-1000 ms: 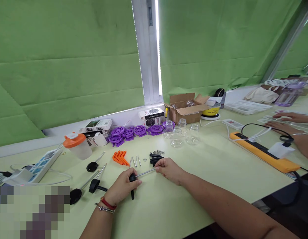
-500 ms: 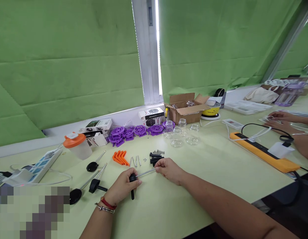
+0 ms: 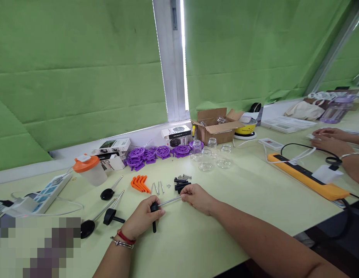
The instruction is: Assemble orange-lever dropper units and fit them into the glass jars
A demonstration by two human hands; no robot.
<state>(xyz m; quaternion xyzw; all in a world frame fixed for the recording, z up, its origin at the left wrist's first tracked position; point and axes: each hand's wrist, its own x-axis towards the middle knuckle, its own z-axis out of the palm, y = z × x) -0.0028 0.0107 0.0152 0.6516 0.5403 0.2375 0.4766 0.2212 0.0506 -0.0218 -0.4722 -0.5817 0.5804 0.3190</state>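
Note:
My left hand [image 3: 146, 216] is closed around the black round head of a rod part [image 3: 154, 224], whose stubby black handle points down toward me. From that head a thin metal shaft runs to the right, and my right hand [image 3: 195, 197] pinches its far end between thumb and fingers. Just behind my right hand lie several black tubes [image 3: 179, 187] and small coil springs [image 3: 185, 177]. Beyond my left hand are orange angled pieces [image 3: 140, 183], metal pins [image 3: 158, 187] and tiny nuts [image 3: 169, 186]. Similar black-headed rods [image 3: 110, 216] rest left of my left hand.
Purple wheel-shaped parts [image 3: 163, 152], glass jars [image 3: 206, 166] and an open cardboard box [image 3: 220, 133] line the back. An orange-lidded cup [image 3: 92, 172] and white power strip [image 3: 53, 191] stand left. At right are an orange power strip [image 3: 307, 177] and another person's hands [image 3: 330, 141].
My hands and the rod part stay practically still. At the far right, the other person's hands have shifted slightly.

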